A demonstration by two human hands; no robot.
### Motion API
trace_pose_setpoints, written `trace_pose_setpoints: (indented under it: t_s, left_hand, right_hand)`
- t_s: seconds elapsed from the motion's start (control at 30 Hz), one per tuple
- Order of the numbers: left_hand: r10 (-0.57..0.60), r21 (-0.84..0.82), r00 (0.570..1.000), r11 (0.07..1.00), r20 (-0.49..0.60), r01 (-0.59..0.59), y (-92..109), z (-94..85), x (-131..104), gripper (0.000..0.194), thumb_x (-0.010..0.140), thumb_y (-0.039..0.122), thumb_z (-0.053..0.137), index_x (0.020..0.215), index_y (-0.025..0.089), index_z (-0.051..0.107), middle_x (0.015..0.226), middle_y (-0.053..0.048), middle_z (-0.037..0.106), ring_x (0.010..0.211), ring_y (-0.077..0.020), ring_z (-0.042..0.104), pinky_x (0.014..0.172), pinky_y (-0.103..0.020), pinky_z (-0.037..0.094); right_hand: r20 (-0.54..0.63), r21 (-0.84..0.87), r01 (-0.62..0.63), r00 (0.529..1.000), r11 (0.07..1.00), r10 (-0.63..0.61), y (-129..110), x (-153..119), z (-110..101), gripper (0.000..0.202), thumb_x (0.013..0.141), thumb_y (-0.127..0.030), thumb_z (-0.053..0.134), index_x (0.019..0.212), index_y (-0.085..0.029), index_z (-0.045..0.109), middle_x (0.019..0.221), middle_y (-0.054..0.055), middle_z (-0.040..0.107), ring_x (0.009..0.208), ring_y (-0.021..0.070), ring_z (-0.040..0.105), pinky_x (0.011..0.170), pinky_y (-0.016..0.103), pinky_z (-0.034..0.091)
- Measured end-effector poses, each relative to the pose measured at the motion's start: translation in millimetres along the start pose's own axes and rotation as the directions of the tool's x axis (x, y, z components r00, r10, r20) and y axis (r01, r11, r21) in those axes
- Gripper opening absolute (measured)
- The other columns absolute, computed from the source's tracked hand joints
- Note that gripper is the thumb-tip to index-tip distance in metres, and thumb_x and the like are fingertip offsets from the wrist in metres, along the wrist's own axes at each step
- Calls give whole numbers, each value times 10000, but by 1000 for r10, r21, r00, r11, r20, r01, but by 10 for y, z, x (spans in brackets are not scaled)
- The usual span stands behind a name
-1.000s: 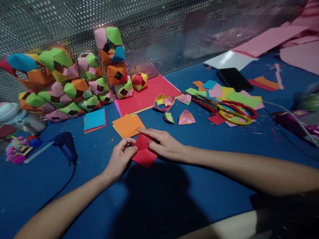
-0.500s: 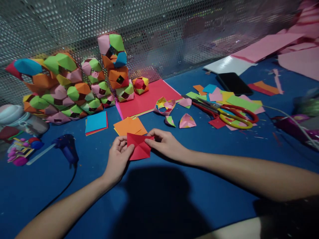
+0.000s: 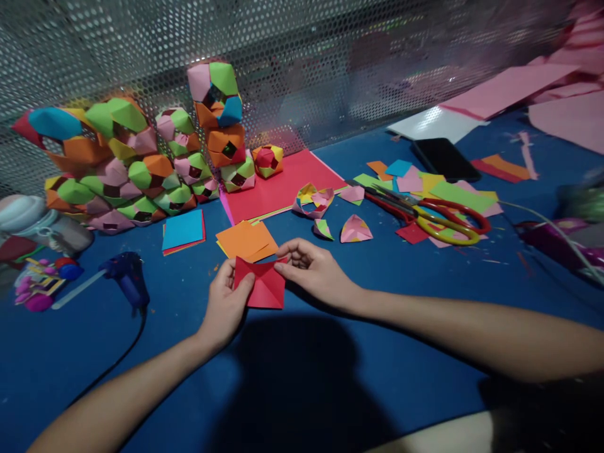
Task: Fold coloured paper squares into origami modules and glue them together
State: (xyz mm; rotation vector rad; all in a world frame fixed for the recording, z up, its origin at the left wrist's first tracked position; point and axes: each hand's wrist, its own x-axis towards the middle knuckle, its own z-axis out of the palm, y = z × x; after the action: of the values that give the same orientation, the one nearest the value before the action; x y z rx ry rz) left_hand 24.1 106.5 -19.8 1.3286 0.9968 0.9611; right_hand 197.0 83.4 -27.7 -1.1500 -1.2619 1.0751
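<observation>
My left hand and right hand, nearly closed, are pinching opposite sides of a creased, square red paper sheet directly between them.

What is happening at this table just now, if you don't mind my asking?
A person is holding a creased piece of red paper above the blue table. The left hand grips its left side, thumb on top, while the right hand pinches its upper right corner. Just beyond lie orange sheets. Colourful folded-paper shapes are stacked at the back left, a blue glue gun lies at left, and scissors rest among paper scraps at right.
</observation>
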Motion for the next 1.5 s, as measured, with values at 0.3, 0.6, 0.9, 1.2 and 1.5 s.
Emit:
trace_pose_setpoints:
  t_s: [0.3, 0.6, 0.9, 1.2, 1.5]
  left_hand:
    - [19, 105, 999, 994, 34, -22, -26, -19, -5, 147, 821, 299, 553, 924, 194, 561, 902, -11, 590, 835, -139, 555, 730, -221, 436]
    - [-93, 163, 992, 984, 85, 78, 48, 25, -103, 202, 788, 335, 590, 927, 188, 594, 853, -18, 630, 733, -139, 577, 632, -213, 438]
    - [-99, 233, 986, 970, 131, 67, 79, 44, -119, 169, 782, 319, 587, 801, 154, 621, 776, -5, 623, 707, -121, 545, 636, -198, 424]
    - [-196, 121, 964, 977, 181, 176, 100, 81, -117, 171, 730, 304, 639, 798, 148, 619, 733, 8, 611, 672, -104, 539, 620, -193, 418]
    - [-222, 137, 958, 970, 180, 200, 82, 69, -109, 212, 720, 341, 634, 751, 141, 570, 652, 28, 545, 587, -86, 477, 565, -200, 379]
  right_hand:
    - [-13, -16, 6, 1000, 1000, -6, 1, -12, 10, 159, 759, -319, 614, 783, -169, 566, 692, -13, 562, 621, 93, 513, 576, 230, 426]
    - [4, -64, 45, 999, 997, -45, -96, -57, 7, 122, 757, -281, 617, 796, -175, 571, 708, -9, 580, 617, 95, 518, 566, 226, 424]
    - [66, -118, 56, 997, 991, -48, -147, -69, 37, 108, 750, -248, 624, 718, -158, 574, 601, -32, 527, 543, 73, 449, 497, 191, 369]
    - [94, -93, 40, 995, 995, -31, -152, -65, 67, 110, 755, -244, 619, 705, -148, 594, 604, -30, 524, 548, 71, 436, 497, 187, 357]
    - [170, -151, 77, 984, 986, -51, -163, -85, 43, 149, 804, -277, 563, 755, -144, 610, 675, -5, 570, 603, 83, 480, 544, 194, 393]
